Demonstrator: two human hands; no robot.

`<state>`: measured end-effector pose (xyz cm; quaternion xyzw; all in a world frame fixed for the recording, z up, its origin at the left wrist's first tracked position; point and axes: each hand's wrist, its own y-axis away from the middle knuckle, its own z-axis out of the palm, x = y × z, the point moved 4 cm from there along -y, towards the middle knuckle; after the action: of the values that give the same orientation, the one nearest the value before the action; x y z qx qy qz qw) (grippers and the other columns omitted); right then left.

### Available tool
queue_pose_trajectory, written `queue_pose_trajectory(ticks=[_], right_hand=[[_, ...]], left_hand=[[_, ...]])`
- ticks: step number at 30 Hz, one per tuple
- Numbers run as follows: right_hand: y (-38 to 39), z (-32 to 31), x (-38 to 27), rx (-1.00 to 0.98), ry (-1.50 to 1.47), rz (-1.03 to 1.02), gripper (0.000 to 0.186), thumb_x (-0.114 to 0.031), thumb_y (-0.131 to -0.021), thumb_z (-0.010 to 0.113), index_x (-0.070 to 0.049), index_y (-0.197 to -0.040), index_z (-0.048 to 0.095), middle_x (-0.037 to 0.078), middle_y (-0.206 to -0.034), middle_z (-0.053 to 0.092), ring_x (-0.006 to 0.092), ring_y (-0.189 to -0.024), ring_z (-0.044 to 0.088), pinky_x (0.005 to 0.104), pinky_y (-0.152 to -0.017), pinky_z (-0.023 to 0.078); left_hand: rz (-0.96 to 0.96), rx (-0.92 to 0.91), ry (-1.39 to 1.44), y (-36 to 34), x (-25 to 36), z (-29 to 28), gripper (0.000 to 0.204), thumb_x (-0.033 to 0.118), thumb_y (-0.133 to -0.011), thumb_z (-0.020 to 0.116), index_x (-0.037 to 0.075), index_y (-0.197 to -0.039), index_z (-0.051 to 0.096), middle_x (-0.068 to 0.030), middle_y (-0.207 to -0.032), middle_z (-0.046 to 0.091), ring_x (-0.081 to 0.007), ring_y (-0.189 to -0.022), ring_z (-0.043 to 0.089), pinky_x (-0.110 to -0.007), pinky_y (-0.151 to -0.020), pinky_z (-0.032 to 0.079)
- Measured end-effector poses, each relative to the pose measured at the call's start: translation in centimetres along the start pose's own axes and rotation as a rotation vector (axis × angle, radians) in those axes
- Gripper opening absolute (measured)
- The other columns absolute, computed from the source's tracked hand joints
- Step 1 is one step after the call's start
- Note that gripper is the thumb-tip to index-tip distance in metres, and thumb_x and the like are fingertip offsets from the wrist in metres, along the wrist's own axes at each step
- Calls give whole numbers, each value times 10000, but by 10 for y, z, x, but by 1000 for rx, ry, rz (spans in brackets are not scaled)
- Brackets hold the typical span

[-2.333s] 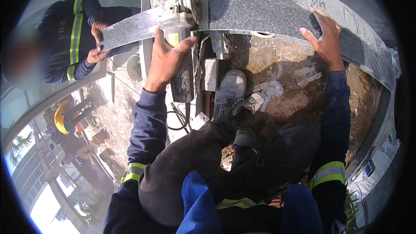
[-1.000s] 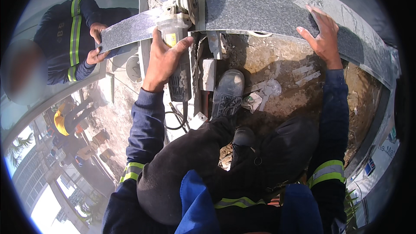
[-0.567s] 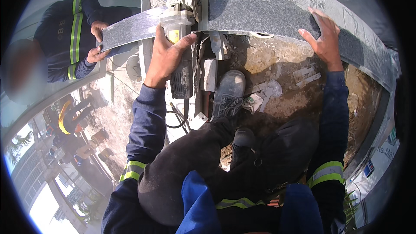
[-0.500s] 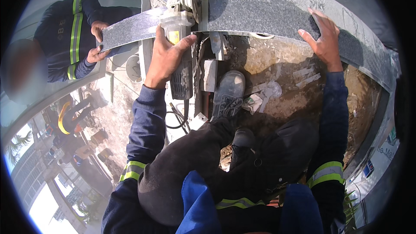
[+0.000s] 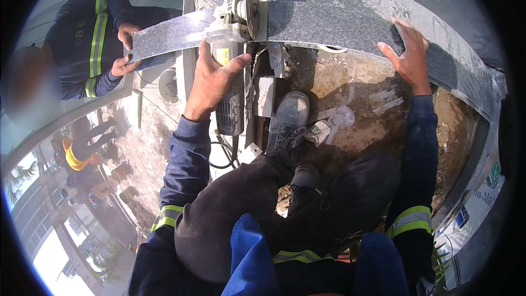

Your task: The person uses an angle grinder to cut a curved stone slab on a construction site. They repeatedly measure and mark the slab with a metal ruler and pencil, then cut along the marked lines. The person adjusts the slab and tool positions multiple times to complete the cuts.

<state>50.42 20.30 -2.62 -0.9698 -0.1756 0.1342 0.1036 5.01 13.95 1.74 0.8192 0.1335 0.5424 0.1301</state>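
Note:
My left hand (image 5: 212,79) is wrapped round the body of an angle grinder (image 5: 229,55), its thumb stretched across the top. The grinder's thin round disc (image 5: 252,11) stands on edge at the gap between two speckled grey stone slabs. On the right, my right hand (image 5: 410,57) rests with fingers spread on the long stone slab (image 5: 329,22), thumb near its front edge. A co-worker's two hands (image 5: 125,67) hold the far left end of the shorter stone piece (image 5: 164,37). Whether the disc touches the stone I cannot tell.
Below the slab lies dirt ground with a crumpled plastic bag (image 5: 342,116) and stone strips (image 5: 388,105). A pale block (image 5: 265,96) stands beside my boot (image 5: 289,118). The grinder's black cable (image 5: 222,156) loops near my knee. Another person (image 5: 79,156) is farther left.
The whole view has shifted slightly, and the grinder with my left hand sits a little lower and further right in it. The distant person on the left has changed posture. My right hand keeps its place.

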Motion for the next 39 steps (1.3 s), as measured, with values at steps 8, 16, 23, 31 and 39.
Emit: queue_pose_trajectory(ticks=[8, 16, 23, 31, 39], right_hand=[[0, -1, 0, -9, 3, 5, 733, -610, -889, 726, -166, -1456, 591, 103, -1430, 602, 313, -1349, 517, 554, -1178, 288], [0, -1, 0, -2, 2, 0, 727, -605, -891, 724, -156, -1448, 595, 107, -1428, 603, 311, -1340, 521, 551, -1176, 290], [1, -1, 2, 4, 14, -4, 726, -606, -891, 724, -158, -1448, 596, 102, -1424, 606, 307, -1340, 520, 546, -1176, 289], [0, -2, 0, -7, -1, 7, 725, -600, -891, 727, -164, -1454, 591, 97, -1430, 600, 304, -1352, 512, 544, -1184, 282], [1, -1, 0, -3, 12, 9, 719, -591, -890, 734, -171, -1455, 591, 95, -1433, 599, 306, -1354, 510, 546, -1183, 286]], left_hand=[[-8, -4, -71, 5, 2, -2, 1019, 383, -820, 874, -178, -1456, 310, -267, -1254, 646, -261, -1107, 652, -354, -960, 522], [9, -21, -31, 13, 8, -1, 1008, 379, -824, 878, -176, -1450, 314, -260, -1274, 640, -264, -1119, 646, -355, -962, 523], [24, -24, -26, 12, 8, 0, 961, 372, -829, 877, -146, -1441, 347, -247, -1272, 643, -260, -1111, 647, -352, -956, 524], [33, -9, -24, 1, 0, 1, 932, 347, -830, 875, -141, -1434, 359, -247, -1292, 628, -263, -1145, 632, -360, -979, 511], [51, -8, 0, -4, 7, 5, 869, 311, -840, 862, -127, -1419, 384, -248, -1291, 617, -263, -1152, 628, -364, -982, 514]])
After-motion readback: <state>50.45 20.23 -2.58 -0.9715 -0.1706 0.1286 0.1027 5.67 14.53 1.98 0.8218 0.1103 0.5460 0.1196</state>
